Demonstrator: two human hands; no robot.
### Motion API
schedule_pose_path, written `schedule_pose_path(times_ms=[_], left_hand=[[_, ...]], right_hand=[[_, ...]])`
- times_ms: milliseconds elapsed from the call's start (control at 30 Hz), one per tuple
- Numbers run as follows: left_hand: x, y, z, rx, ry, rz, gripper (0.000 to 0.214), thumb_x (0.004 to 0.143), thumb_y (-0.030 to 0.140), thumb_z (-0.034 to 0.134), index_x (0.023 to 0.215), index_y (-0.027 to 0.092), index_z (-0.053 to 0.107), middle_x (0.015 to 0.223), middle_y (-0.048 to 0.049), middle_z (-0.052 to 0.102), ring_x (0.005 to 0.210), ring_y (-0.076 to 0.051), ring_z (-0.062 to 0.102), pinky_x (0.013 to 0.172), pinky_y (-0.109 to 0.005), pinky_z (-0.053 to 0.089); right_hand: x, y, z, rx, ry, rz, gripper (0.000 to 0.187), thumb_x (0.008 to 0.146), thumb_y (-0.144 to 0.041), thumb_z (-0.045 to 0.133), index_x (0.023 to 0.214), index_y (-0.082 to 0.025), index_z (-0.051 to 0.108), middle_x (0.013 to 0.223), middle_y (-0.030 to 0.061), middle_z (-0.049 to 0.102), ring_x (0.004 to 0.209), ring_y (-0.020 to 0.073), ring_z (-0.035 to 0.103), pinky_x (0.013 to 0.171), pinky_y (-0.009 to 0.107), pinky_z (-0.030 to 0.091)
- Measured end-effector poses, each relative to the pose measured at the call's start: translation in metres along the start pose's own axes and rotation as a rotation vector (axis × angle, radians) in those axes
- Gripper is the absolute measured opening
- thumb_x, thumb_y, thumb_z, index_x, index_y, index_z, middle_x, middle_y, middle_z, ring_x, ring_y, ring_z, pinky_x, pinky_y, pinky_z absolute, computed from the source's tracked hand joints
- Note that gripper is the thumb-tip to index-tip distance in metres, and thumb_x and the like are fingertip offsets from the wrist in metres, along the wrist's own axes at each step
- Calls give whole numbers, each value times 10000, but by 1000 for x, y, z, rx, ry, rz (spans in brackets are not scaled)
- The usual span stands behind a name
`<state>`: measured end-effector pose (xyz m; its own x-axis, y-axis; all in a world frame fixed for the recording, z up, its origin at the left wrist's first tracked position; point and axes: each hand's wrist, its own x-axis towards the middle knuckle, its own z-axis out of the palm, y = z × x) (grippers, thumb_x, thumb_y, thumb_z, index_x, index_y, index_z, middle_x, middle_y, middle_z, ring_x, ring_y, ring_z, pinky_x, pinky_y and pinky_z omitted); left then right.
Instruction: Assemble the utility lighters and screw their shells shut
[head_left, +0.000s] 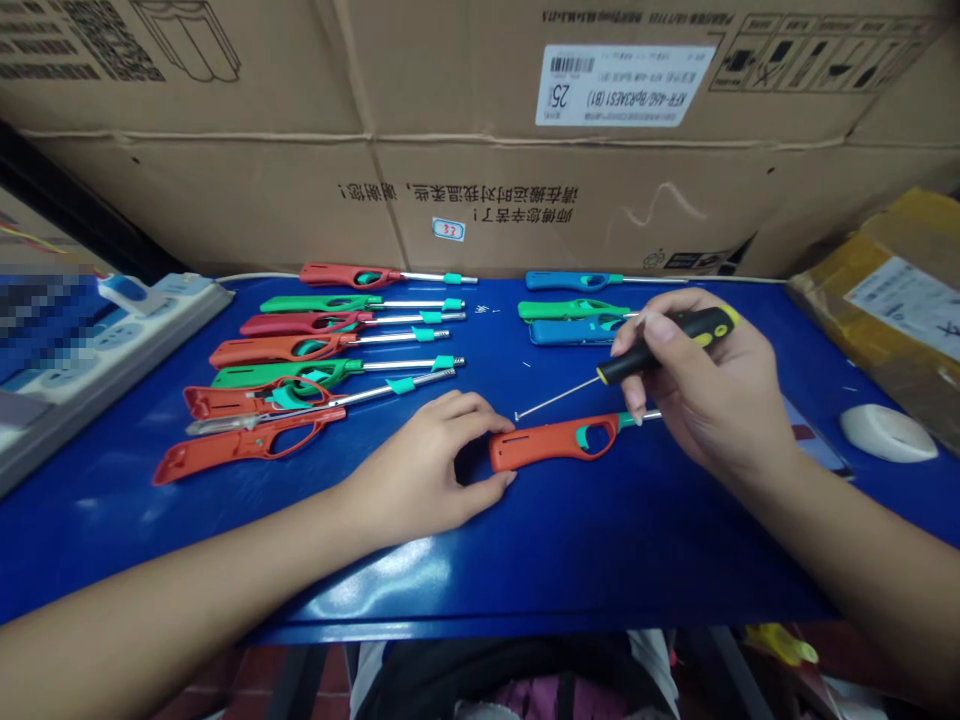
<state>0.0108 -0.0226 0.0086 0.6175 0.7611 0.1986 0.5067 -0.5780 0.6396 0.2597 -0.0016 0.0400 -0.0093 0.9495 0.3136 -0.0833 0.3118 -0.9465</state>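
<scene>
An orange long-nosed lighter (551,443) with a teal trigger lies flat on the blue table (570,550) between my hands. My left hand (427,465) rests on the table, thumb and fingers pinching the lighter's butt end. My right hand (701,385) grips a black and yellow screwdriver (660,350); its thin shaft slants down left, and the tip hovers just above the lighter's handle. A finger of that hand touches the lighter's metal nose.
Several orange, red and green lighters (300,350) lie in rows at the left; one lies opened. Blue and green lighters (574,310) lie at the back right. A power strip (112,330) sits far left, a white mouse (887,432) far right, cardboard boxes (480,130) behind.
</scene>
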Motion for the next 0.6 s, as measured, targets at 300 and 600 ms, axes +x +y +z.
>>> schedule_pose_path(times_ms=[300, 600], left_hand=[[-1, -6, 3, -28, 14, 12, 330, 846, 255, 736, 1159, 158, 694, 1091, -89, 681, 1012, -227, 644, 918, -370, 535], [-1, -1, 3, -45, -7, -9, 302, 820, 250, 751, 1111, 172, 724, 1001, -70, 692, 950, -226, 645, 863, -361, 535]], right_hand=[[-5, -6, 0, 7, -65, -6, 223, 837, -274, 765, 994, -252, 608, 883, -10, 689, 465, 114, 600, 322, 253, 476], [-25, -5, 10, -177, -109, -126, 77, 902, -258, 704, 907, -291, 635, 830, -8, 668, 475, 137, 632, 435, 334, 555]])
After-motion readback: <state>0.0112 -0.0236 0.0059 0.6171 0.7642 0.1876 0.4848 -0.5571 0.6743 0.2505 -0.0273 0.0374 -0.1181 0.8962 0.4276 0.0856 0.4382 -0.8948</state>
